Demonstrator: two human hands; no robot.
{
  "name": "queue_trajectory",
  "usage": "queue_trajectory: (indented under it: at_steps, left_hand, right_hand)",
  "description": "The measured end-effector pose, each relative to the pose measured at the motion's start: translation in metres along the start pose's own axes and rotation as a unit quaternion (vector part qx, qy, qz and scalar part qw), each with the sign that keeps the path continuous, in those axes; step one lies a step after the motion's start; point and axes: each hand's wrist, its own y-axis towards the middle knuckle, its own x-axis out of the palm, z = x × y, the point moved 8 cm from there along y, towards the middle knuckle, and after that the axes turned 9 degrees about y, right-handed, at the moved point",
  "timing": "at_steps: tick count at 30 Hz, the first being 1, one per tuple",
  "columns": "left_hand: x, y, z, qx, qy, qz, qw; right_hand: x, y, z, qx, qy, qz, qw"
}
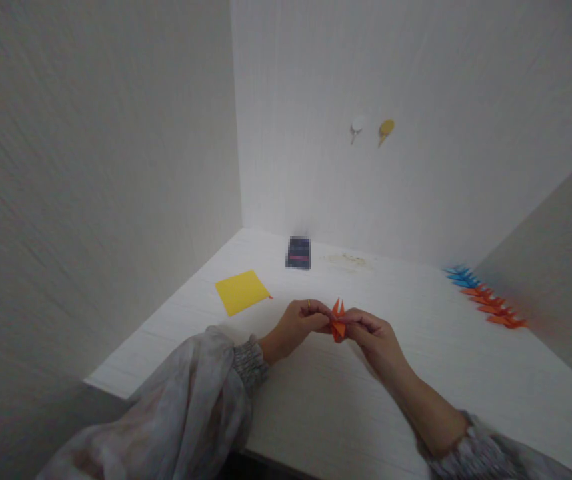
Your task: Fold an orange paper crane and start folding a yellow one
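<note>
Orange folded paper point(338, 329) sits between left hand point(300, 325) and right hand point(379, 338), each grip pinched closed on one side of it; a yellow sheet point(241, 292) lies on the counter point(311, 407)

Lane runs between right hand point(373, 337) and folded-paper row point(499, 311). Yellow sheet point(241, 292) lies flat, passable above. Dark block point(299, 253) ahead, pixelated, height unclear; back wall point(311, 147) behind.

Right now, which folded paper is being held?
The orange folded paper between the left hand and right hand. The blue folded papers and other orange ones sit in a row off to the right.
</note>
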Motion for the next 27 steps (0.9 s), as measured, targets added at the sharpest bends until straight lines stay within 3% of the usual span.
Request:
queue_trajectory:
  at_steps: [7,13,27]
  left_hand:
    - [0.001,0.002,-0.004,0.008,0.011,-0.003,1.0]
    - [-0.003,0.006,-0.006,0.023,-0.019,0.013,0.999]
    - [-0.004,0.007,-0.006,0.009,-0.007,0.023,1.0]
  right_hand:
    - [0.004,0.0,-0.002,-0.006,-0.037,-0.006,0.999]
    - [-0.004,0.001,0.0,-0.01,-0.01,0.042,0.999]
    - [-0.007,0.001,0.007,0.035,-0.044,0.04,0.998]
